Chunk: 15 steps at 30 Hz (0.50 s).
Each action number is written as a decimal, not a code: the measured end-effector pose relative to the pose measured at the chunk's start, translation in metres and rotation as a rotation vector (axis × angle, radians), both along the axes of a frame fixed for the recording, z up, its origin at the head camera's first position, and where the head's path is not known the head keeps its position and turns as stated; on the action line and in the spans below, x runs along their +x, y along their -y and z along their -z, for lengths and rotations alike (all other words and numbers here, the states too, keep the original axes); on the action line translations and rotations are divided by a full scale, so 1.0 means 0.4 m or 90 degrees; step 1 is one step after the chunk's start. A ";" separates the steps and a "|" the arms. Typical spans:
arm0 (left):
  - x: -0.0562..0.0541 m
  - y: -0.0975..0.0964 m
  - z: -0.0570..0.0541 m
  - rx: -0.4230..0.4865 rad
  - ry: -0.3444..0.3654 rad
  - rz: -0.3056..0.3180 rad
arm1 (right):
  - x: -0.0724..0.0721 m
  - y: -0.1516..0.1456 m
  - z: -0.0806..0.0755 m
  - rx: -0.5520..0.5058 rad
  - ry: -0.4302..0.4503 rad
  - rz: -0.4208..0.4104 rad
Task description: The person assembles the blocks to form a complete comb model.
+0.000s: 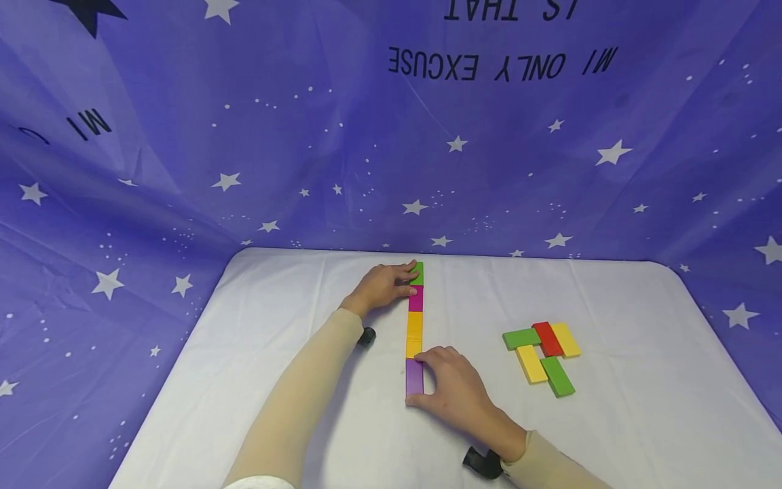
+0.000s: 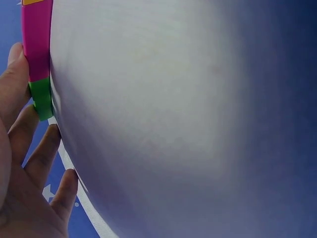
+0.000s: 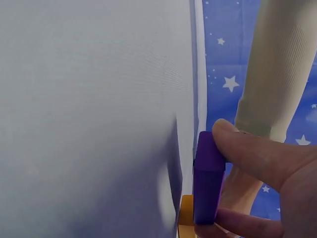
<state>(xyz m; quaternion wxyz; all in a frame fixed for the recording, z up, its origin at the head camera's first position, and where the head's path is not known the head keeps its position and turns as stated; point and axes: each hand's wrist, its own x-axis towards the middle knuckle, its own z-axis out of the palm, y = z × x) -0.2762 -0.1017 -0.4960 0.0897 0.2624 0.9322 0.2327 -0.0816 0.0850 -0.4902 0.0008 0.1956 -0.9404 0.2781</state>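
A straight row of flat oblong blocks runs away from me on the white table: a purple block [image 1: 415, 377] nearest, orange blocks [image 1: 415, 327], a magenta block [image 1: 416, 299], and a green block [image 1: 418, 273] at the far end. My right hand [image 1: 457, 390] pinches the purple block lengthwise, thumb on its near end; the right wrist view shows this purple block [image 3: 208, 173] against an orange one [image 3: 186, 210]. With fairly straight fingers, my left hand [image 1: 380, 285] touches the left side of the row at the magenta and green blocks, also seen in the left wrist view.
Right of the row lies a loose group of blocks: a green block [image 1: 521, 339], a red block [image 1: 548, 339], a yellow block [image 1: 566, 339], another yellow block [image 1: 531, 364] and another green block [image 1: 557, 377]. A purple star-printed cloth [image 1: 366, 136] hangs behind the white table [image 1: 244, 305].
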 end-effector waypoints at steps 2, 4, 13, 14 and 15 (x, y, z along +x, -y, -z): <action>0.000 0.000 0.001 -0.002 0.001 -0.002 | 0.001 0.002 0.002 0.002 -0.003 -0.003; 0.000 0.000 0.003 -0.002 0.004 -0.005 | 0.000 0.003 0.003 0.011 -0.006 -0.009; -0.003 -0.001 0.004 -0.006 0.002 -0.001 | 0.001 0.005 0.010 0.062 0.013 -0.016; -0.003 -0.001 0.004 -0.006 0.003 0.000 | 0.002 0.003 0.011 0.066 0.015 -0.017; -0.003 -0.001 0.005 -0.006 0.003 0.000 | 0.003 0.000 0.011 0.068 0.017 -0.018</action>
